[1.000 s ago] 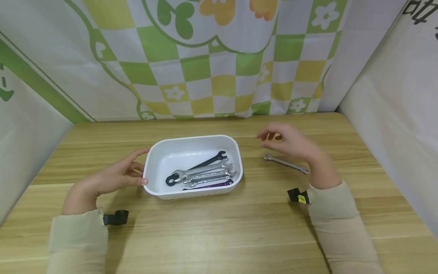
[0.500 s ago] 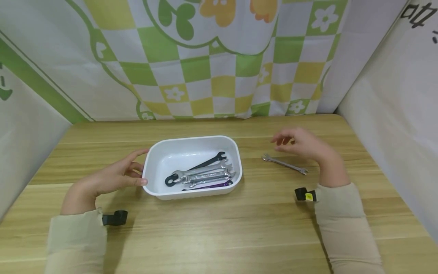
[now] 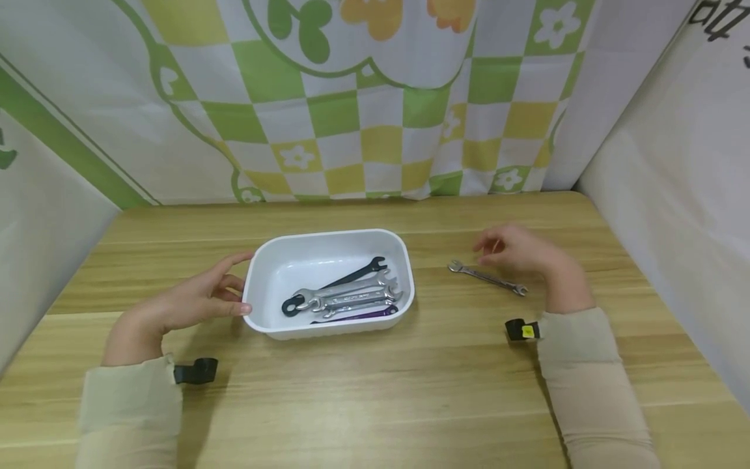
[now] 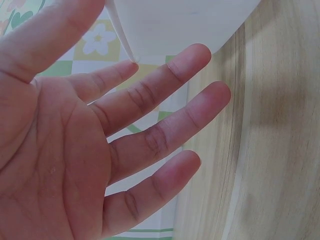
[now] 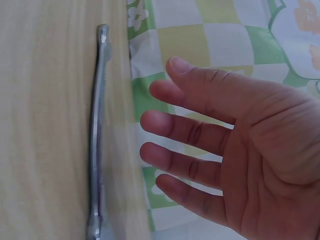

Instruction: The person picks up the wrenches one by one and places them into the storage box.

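In the head view a white plastic bin (image 3: 328,331) stands on the wooden table, several wrenches (image 3: 357,299) lying inside. Most are silver; one is black, one purple. My left hand (image 3: 176,306) is at the bin's left end, thumb and a fingertip touching its rim. The left wrist view shows the fingers (image 4: 165,132) spread and mostly straight. Right of the bin a silver open-end wrench (image 3: 487,278) lies on the table. My right hand (image 3: 518,251) hovers just behind this wrench, touching nothing. In the right wrist view its fingers (image 5: 185,130) are loosely bent, apart from the wrench (image 5: 96,135).
The wooden tabletop (image 3: 363,404) stretches in front of the bin. A checked green, yellow and white cloth (image 3: 381,117) hangs along the back edge, and pale sheets (image 3: 674,163) close off the sides. Each sleeve carries a black camera mount (image 3: 196,371).
My right hand has moved to the right, away from the bin and over the back of the loose wrench. The left hand and bin keep their place.
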{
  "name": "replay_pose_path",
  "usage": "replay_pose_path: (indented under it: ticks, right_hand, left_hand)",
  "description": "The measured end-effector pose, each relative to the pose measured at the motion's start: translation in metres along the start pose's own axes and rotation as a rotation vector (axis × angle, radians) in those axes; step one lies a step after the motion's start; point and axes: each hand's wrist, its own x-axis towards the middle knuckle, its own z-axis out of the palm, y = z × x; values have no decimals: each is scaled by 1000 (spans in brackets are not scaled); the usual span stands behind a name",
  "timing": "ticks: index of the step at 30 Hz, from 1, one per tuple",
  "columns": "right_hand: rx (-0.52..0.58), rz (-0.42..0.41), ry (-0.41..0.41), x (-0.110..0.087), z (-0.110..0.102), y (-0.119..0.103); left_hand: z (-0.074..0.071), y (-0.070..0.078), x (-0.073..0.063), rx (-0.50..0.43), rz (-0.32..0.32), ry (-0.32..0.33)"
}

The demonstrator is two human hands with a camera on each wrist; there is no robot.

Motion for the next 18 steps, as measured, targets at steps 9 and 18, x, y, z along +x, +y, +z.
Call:
replay_pose_path:
  ticks: [9, 18]
  right_hand:
    - [-14, -14, -49, 4, 5, 6]
    - [-12, -21, -120, 8, 10, 9]
  left_hand:
    - [0, 1, 0, 5, 1, -2]
    - [0, 1, 0, 0, 0, -6]
